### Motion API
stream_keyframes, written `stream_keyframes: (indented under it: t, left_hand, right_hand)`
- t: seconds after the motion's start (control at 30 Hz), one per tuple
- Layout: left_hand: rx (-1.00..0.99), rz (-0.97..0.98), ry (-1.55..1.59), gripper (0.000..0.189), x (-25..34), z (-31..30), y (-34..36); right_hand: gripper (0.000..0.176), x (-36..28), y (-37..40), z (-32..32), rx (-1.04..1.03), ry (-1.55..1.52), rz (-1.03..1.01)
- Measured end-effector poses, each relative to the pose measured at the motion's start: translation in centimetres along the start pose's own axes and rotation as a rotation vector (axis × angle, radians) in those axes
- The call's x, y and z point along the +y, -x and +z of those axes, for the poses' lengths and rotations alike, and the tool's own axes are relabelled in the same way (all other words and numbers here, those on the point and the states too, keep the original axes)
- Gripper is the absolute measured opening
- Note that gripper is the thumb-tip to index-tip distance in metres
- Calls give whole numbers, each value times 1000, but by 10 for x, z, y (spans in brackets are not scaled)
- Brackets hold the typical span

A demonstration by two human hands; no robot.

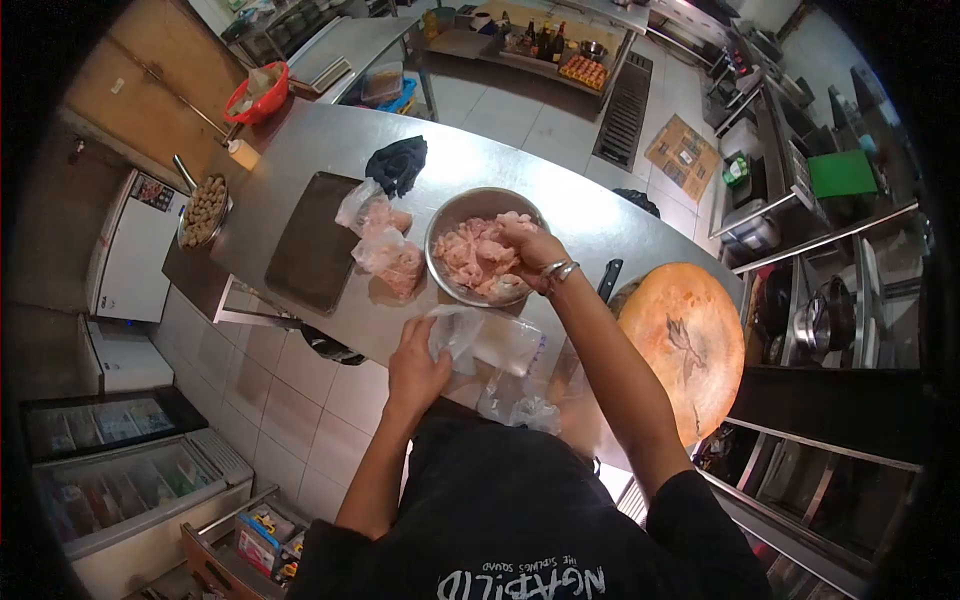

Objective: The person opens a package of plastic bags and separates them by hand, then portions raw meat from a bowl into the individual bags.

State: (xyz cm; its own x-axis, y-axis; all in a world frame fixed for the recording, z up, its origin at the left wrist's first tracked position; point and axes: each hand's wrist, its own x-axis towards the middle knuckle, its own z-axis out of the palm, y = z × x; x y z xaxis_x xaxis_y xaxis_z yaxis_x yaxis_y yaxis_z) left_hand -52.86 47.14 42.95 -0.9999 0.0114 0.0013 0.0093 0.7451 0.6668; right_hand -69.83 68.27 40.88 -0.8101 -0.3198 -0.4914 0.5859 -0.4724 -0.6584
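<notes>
A steel bowl (pixel 436 228) holding pale pink raw meat, which looks like chicken pieces (pixel 474 250), stands on the steel table. My right hand (pixel 534 254) reaches into its right side, fingers curled onto a piece and fingertips partly hidden. Just below the bowl, my left hand (pixel 418 358) grips the edge of a clear plastic bag (pixel 456 332). More clear plastic bags (pixel 520 400) lie flat near the table's front edge. Left of the bowl sit two filled bags of raw meat (pixel 392 262), one behind the other.
A round wooden chopping block (pixel 690 340) and a black-handled knife (pixel 609 280) are at right. To the left lie a dark tray (pixel 312 240), a black bag (pixel 397 165), a pan of round balls (pixel 206 212) and a squeeze bottle (pixel 243 153). A red basin (pixel 258 96) stands farther back.
</notes>
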Motion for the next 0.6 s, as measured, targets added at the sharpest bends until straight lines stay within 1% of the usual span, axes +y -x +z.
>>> stream_keyframes:
  t: [0.03,0.1,0.13,0.17,0.2,0.23,0.3,0.33,0.37,0.4,0.43,0.5,0.53,0.57,0.6]
  left_hand:
    - [3,-3,4,52,2,1,-8]
    - [-66,-1,5,52,5,2,-26]
    - [-56,-2,13,52,5,3,-32]
    - [-83,-37,93,55,2,6,-37]
    - [-111,-70,173,57,1,7,-41]
    - [-102,-68,178,57,-1,6,-44]
    - [-150,-67,321,62,-1,0,-46]
    - [-145,-67,323,62,1,-3,-45]
    - [-165,-149,468,61,4,-6,-43]
    - [-185,-229,612,61,6,-11,-42]
    - [-180,-224,612,61,3,-11,-40]
    - [-108,-160,640,65,-2,-13,-37]
    - [-105,-156,642,65,-2,-15,-37]
    - [-129,-152,633,68,-3,-17,-38]
    - [-154,-148,623,71,-2,-19,-39]
  right_hand:
    - [18,3,3,4,-1,5,2]
    - [30,6,10,14,-116,78,-175]
    - [15,3,32,37,-35,66,-260]
    - [15,2,48,52,-40,77,-260]
    - [17,1,61,64,-62,210,-315]
    - [19,4,69,72,-84,342,-370]
    - [21,18,74,76,-76,326,-334]
    - [22,23,76,79,-78,443,-376]
    - [22,26,78,81,-80,558,-420]
    - [33,21,87,84,-182,521,-238]
    - [33,22,88,81,-186,524,-243]
    - [31,23,91,80,-178,1121,-509]
    - [27,17,102,86,-215,1131,-572]
    - [27,21,102,84,-214,1134,-576]
    - [26,26,99,82,-263,1231,-712]
